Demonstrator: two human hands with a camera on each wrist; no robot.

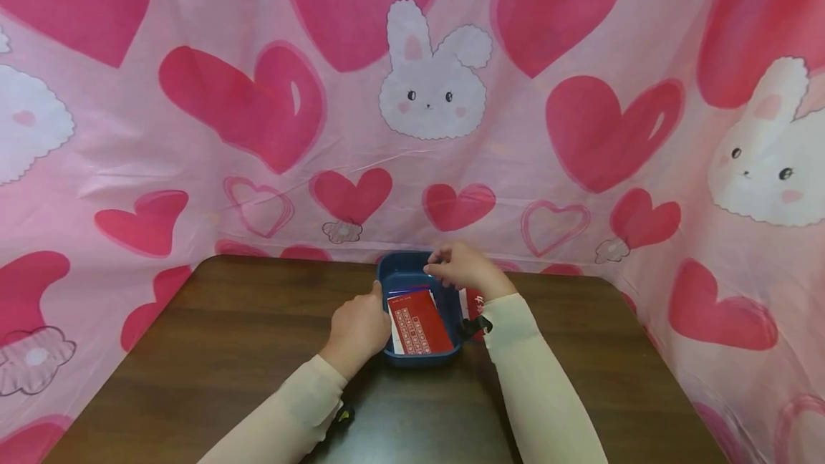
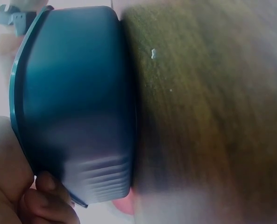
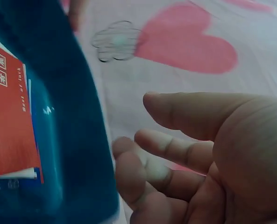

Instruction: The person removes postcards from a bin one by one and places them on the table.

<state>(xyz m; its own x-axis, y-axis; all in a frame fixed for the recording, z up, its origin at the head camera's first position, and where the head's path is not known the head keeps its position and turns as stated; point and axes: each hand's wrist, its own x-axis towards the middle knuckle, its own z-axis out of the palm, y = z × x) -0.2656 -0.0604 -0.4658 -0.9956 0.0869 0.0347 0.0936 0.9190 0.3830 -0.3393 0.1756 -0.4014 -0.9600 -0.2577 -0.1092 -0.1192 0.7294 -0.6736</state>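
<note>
A blue plastic bin (image 1: 422, 360) stands on the table, with a red card (image 1: 422, 321) on top of other cards inside it. My left hand (image 1: 359, 324) grips the bin's left rim; in the left wrist view the thumb lies over the edge and the fingers (image 2: 49, 200) are bent against the outer wall. Above the far right part of the bin is my right hand (image 1: 465, 267), its fingers loosely bent. The right wrist view shows nothing between its thumb and fingers (image 3: 175, 144), beside the bin's wall (image 3: 82, 116).
Another red card (image 1: 473, 303) lies just right of the bin, partly hidden by my right wrist. The brown wooden table (image 1: 258, 328) extends on both sides. A pink curtain (image 1: 361, 134) with hearts and rabbits hangs behind the table's back edge.
</note>
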